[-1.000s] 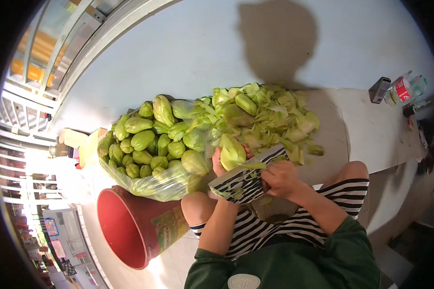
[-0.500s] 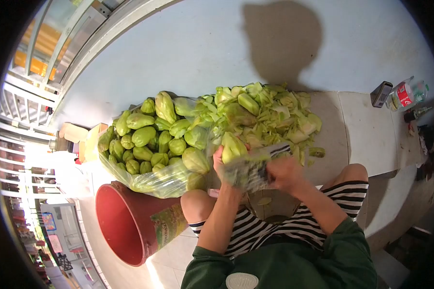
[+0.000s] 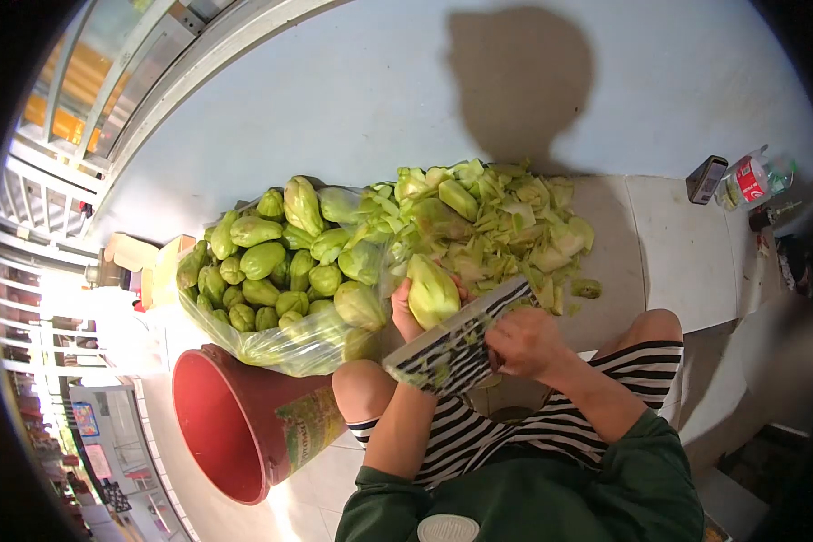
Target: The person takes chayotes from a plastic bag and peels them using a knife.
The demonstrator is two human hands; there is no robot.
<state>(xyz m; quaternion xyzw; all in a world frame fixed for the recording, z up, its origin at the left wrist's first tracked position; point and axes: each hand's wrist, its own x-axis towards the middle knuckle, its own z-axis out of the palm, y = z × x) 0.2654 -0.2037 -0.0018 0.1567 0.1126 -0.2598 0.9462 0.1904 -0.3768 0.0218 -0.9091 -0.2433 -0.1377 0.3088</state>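
Hands gripping cleaver and chayote, clear bag of chayotes

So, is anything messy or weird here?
The peels look messy: they're heaped loose across the ledge. The knife looks oddly stripy too, probably because it's mirroring the striped shorts.

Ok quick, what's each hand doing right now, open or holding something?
Left hand: holding a green chayote.
Right hand: closed, gripping a broad-bladed knife.
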